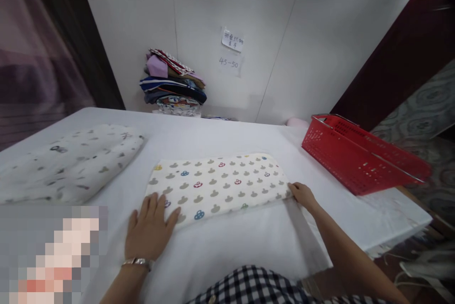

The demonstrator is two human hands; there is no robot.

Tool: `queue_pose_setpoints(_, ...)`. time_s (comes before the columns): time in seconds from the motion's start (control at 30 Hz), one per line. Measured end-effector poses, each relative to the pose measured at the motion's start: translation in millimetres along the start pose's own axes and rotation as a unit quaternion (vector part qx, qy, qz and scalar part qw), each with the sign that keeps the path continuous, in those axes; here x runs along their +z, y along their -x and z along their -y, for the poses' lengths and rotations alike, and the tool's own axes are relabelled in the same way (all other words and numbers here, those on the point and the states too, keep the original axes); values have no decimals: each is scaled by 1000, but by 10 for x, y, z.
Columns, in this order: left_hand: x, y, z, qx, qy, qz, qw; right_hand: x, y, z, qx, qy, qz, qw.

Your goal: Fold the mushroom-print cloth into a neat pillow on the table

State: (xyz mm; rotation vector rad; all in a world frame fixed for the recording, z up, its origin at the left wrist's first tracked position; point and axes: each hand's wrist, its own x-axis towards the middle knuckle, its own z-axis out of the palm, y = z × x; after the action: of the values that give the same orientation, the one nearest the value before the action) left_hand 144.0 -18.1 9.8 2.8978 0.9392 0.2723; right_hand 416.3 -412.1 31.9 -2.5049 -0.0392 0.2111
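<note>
A folded white cloth with a mushroom print (223, 185) lies flat in front of me on the white-covered table. My left hand (151, 223) rests on its near left corner, palm down with the fingers spread. At the near right corner, my right hand (301, 194) pinches the cloth's edge between closed fingers. The print is mostly grey-brown, with a few blue, red and yellow mushrooms.
To the left lies another patterned white cloth (78, 162). A red perforated basket (355, 162) stands at the table's right side. Folded fabrics (174, 81) are stacked against the back wall, near a handwritten paper sign (232, 41). The white tabletop (227, 133) surrounds the cloth.
</note>
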Motion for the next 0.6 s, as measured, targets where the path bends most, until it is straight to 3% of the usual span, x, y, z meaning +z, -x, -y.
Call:
queue_pose_setpoints(0.2,-5,-8,-2,-9,0,10,1000,-11,93,-67,57,-114,43,991)
queue_pose_setpoints(0.6,-17,2,-5,-8,-5,9,1000,-52,84,-70,51,-113,68,990)
